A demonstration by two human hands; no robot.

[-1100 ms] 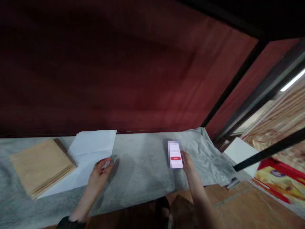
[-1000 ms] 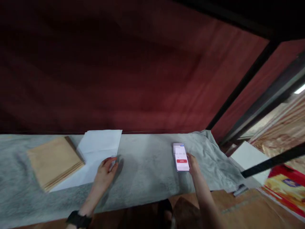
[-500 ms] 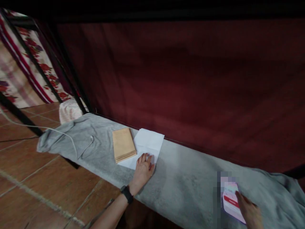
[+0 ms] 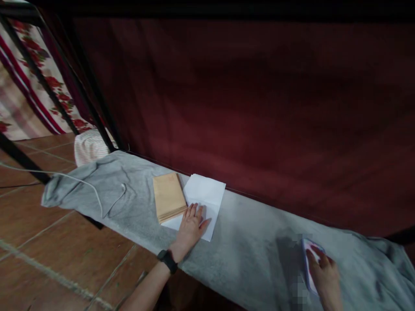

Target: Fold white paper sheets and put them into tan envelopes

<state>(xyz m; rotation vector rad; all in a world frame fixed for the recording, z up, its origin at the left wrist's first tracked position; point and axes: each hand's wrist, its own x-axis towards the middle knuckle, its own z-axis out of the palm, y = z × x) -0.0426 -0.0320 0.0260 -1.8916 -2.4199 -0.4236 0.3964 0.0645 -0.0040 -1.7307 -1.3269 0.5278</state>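
My left hand [image 4: 190, 225] lies flat with fingers spread on a white sheet of paper [image 4: 206, 196]. A stack of tan envelopes [image 4: 168, 196] rests on the sheet just left of that hand. My right hand [image 4: 325, 272] is at the lower right, fingers curled over a phone [image 4: 308, 255] that lies on the grey cloth [image 4: 253, 242]. A black watch sits on my left wrist.
The grey cloth covers a long narrow bench against a dark red curtain [image 4: 246, 108]. A white cable [image 4: 97, 194] trails over the cloth's left end. A pale striped bundle [image 4: 88, 147] sits behind it. Brown floor tiles [image 4: 48, 242] lie below.
The view has swung left, so the bench's left end now shows. My left hand slid further onto the white paper and flattened. My right hand stays on the phone.
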